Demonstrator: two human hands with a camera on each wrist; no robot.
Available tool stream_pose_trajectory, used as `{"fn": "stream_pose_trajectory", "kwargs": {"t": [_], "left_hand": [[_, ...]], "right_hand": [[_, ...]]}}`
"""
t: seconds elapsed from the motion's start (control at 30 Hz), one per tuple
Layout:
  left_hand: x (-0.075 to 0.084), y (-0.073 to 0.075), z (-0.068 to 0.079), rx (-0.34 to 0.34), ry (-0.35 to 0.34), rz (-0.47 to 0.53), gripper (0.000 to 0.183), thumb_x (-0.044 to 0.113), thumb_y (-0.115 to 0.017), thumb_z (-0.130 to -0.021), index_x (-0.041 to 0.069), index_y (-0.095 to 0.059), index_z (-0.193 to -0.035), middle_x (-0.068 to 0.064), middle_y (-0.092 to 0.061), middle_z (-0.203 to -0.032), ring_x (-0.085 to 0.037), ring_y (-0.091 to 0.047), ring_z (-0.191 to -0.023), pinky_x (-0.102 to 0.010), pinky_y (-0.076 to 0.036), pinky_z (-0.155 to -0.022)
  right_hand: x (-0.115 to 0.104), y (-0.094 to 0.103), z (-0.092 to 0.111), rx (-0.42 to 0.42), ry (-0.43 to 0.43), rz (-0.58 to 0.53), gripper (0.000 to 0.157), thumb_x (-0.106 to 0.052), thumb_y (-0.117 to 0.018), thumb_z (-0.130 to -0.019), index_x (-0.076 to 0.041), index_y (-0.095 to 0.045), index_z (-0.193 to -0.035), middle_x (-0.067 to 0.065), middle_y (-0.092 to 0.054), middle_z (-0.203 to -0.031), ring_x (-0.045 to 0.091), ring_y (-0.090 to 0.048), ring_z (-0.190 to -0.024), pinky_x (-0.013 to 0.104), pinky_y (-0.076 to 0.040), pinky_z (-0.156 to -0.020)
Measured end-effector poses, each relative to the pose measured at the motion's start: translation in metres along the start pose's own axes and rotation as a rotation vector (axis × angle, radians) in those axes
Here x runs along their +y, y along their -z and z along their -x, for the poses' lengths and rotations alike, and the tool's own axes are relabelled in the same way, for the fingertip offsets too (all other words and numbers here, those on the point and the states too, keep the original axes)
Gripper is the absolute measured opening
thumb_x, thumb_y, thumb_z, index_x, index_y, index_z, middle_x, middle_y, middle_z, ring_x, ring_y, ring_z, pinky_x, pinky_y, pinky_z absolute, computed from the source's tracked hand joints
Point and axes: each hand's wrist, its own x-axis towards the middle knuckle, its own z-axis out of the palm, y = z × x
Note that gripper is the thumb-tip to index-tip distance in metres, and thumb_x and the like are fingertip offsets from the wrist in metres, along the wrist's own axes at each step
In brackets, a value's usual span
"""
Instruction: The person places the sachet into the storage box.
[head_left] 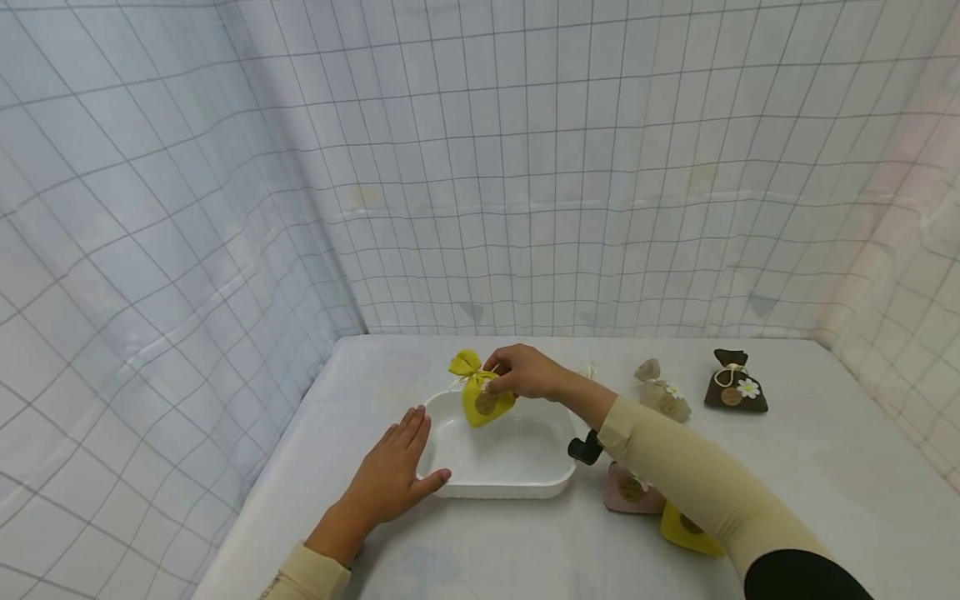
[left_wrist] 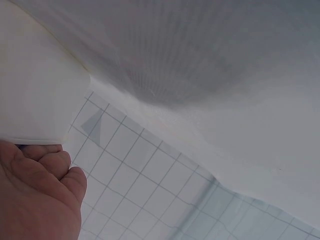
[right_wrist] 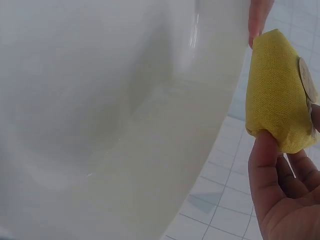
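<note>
Sitting on a white table (head_left: 832, 437), the tray (head_left: 506, 492) shows no bag inside, left hand (head_left: 390, 477) at its rim, fingers pressed together, right hand (head_left: 531, 373) pinching a yellow bag (head_left: 476, 392) by its far rim, so likely early on, other bags (head_left: 738, 396) at right probably left.

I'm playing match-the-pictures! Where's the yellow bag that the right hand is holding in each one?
Head: the yellow bag is just below the middle, in the right hand.
Left wrist: not in it.
Right wrist: near the right edge, mostly in the upper half.
Shared landmark: the grid-lined cloth, in all three views.
</note>
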Motion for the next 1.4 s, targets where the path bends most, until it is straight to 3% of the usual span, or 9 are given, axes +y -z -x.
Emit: {"fn": "stream_pose_trajectory", "kwargs": {"t": [0.73, 1.2, 1.4], "left_hand": [[0.003, 0.004, 0.001, 0.016, -0.014, -0.007, 0.092, 0.065, -0.050, -0.094, -0.006, -0.034, -0.151, -0.019, -0.025, -0.160, -0.031, -0.019, -0.149, -0.051, -0.026, -0.116], [0.000, 0.001, 0.001, 0.028, -0.019, -0.001, 0.092, 0.065, -0.051, -0.094, -0.005, -0.034, -0.151, -0.018, -0.025, -0.160, -0.030, -0.020, -0.149, -0.051, -0.026, -0.116], [0.002, 0.001, 0.000, 0.032, -0.026, -0.003, 0.091, 0.063, -0.052, -0.095, -0.006, -0.034, -0.151, -0.019, -0.027, -0.159, -0.030, -0.019, -0.149, -0.051, -0.027, -0.116]], "right_hand": [[0.002, -0.028, -0.030, -0.030, 0.022, -0.017, 0.028, -0.016, -0.075, -0.088, -0.006, -0.066, -0.113, 0.004, -0.067, -0.100, 0.018, -0.063, -0.088, 0.029, -0.058, -0.070], [0.005, -0.050, -0.035, -0.022, 0.044, 0.043, 0.024, -0.015, -0.075, -0.088, -0.009, -0.067, -0.110, -0.001, -0.067, -0.096, 0.015, -0.062, -0.086, 0.026, -0.056, -0.071], [0.007, -0.059, -0.036, -0.014, 0.065, 0.132, 0.022, -0.015, -0.076, -0.087, -0.009, -0.069, -0.107, -0.003, -0.067, -0.092, 0.012, -0.061, -0.086, 0.025, -0.054, -0.073]]}}
